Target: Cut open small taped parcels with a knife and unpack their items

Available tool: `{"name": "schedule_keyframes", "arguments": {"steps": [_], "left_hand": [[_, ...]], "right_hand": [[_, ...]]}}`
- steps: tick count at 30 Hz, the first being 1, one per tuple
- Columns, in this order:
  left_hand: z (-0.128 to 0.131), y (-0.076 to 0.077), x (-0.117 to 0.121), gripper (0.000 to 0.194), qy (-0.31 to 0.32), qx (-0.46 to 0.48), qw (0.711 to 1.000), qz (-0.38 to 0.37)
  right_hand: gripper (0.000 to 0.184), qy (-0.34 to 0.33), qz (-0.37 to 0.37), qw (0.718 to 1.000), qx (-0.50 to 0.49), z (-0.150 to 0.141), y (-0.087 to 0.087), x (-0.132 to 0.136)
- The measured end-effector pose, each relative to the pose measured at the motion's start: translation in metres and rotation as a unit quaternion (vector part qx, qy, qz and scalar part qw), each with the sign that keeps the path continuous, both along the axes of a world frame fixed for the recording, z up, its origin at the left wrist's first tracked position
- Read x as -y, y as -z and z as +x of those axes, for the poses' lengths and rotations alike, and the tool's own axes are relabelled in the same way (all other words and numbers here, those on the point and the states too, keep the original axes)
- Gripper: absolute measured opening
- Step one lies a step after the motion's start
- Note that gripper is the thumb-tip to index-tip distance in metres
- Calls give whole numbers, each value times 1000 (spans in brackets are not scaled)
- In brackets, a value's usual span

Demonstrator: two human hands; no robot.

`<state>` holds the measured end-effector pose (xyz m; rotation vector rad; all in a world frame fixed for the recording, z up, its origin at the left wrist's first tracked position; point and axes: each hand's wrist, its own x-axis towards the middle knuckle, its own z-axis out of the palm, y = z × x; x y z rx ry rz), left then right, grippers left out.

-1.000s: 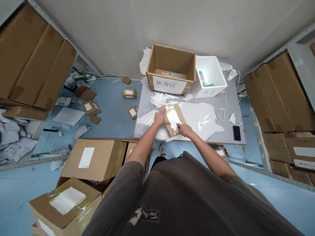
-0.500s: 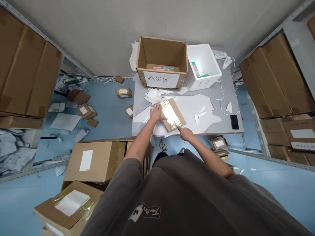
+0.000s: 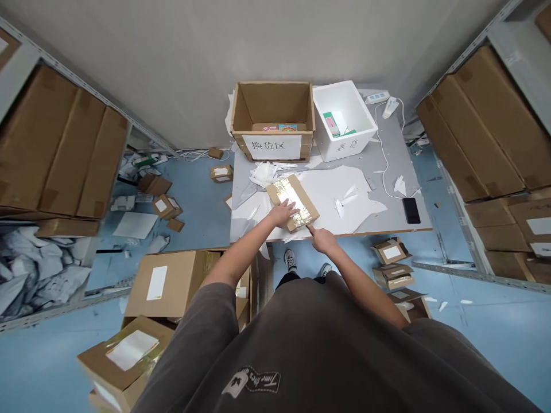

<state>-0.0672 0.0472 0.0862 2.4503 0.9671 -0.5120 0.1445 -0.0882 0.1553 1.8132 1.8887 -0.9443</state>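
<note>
A flat cardboard box [image 3: 303, 192] with a white label and shiny tape lies tilted near the table's front edge. My left hand [image 3: 282, 214] rests on its left side, fingers stretched out over the label. At the box's near corner, my right hand [image 3: 322, 239] is closed, with a small dark tip pointing at the cardboard; what it grips is too small to make out. Under the box spreads a torn white paper sheet [image 3: 331, 189], and crumpled white paper [image 3: 263, 174] lies just behind it.
Behind stand an open carton [image 3: 271, 152] and a white foam box [image 3: 348, 146], each holding small packages. A phone [image 3: 411, 210], a power strip [image 3: 377, 97] and a white cable lie at the right. Large cartons [image 3: 172, 281] crowd my left side; opened boxes [image 3: 391, 252] lie below right.
My left hand has slid from the box's upper left edge down onto its label. The right hand stays closed at the near corner. The camera view has shifted slightly.
</note>
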Motion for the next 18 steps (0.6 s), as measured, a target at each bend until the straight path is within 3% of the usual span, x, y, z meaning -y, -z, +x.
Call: {"name": "schedule_keyframes", "arguments": {"steps": [4,9,14,18], "left_hand": [[7,-7,-5,82,-33,20,999,7],[14,-14,-9,85,-23,15,999,25],[37,-13,2,89,-36,21,996,82],[63,-12,13,90,-116,13,988,96]], "right_hand": [[62,57,34,997,-32,27,8,15],[59,171,86,969,-156,52,29,26],[50,282,91,907,-298,66,59,13],[41,286,92,903,-308,87,79,-7]]}}
